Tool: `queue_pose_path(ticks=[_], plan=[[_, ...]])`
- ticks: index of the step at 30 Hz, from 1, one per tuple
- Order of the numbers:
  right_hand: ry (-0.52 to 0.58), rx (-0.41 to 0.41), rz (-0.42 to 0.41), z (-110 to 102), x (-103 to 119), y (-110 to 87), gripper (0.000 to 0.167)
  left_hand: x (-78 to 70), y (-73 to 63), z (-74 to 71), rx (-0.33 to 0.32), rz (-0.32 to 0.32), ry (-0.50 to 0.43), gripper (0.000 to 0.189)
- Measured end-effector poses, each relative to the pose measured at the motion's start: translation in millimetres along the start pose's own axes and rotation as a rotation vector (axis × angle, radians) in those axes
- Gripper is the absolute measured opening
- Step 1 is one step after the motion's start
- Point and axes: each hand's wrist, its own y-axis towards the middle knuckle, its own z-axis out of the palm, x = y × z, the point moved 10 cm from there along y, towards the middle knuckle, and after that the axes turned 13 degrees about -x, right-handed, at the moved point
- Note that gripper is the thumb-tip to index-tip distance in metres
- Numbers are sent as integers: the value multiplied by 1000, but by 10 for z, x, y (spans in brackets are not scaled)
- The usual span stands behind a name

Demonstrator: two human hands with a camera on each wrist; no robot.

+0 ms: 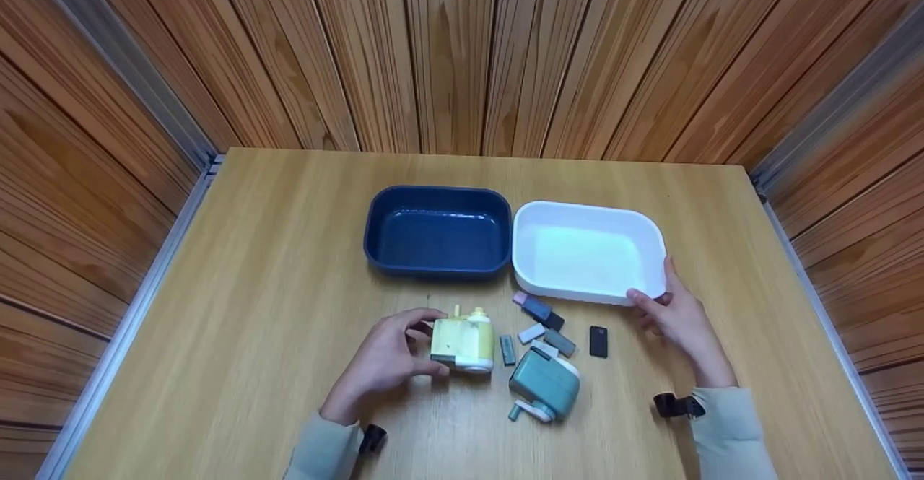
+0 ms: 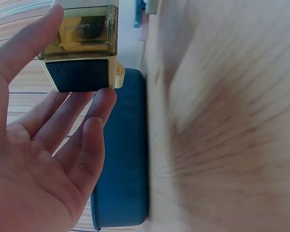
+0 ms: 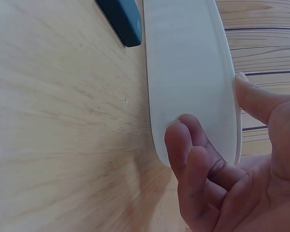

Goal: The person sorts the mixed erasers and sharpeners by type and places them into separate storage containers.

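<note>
In the head view my left hand (image 1: 393, 350) grips a pale yellow hand-crank pencil sharpener (image 1: 473, 343) between thumb and fingers. The left wrist view shows this sharpener (image 2: 82, 43) from its clear amber drawer side, with the thumb on one side and fingertips on the other. My right hand (image 1: 675, 317) holds the near right corner of a white tray (image 1: 588, 249). In the right wrist view the thumb lies on the rim and curled fingers touch the outer wall of the tray (image 3: 193, 63). A teal crank sharpener (image 1: 547, 382) lies between the hands.
A navy blue tray (image 1: 437, 274) stands left of the white one, nearly touching it. Several small blocks like erasers lie in front: a blue one with a pink end (image 1: 533, 305), a white one (image 1: 532, 333), grey ones (image 1: 559, 343), and a black one (image 1: 598, 341). Wooden panels (image 1: 447, 54) surround the table.
</note>
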Motion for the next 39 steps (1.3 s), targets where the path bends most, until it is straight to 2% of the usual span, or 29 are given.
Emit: queue_pose_path(ticks=[13,19,27,34,39], plan=[[13,10,-1,13,11,4,107,-171,-5,-211,-37,10,-4,72],[3,-2,-5,21,22,-5,106,-300,12,-335,-80,64,7,69],[21,10,14,22,4,-8,106,-412,112,-510,-150,84,-20,66],[27,11,6,14,11,-7,105,-493,190,-602,-171,111,-52,65],[27,13,6,6,5,-11,105,-565,296,-653,-193,142,-76,63]])
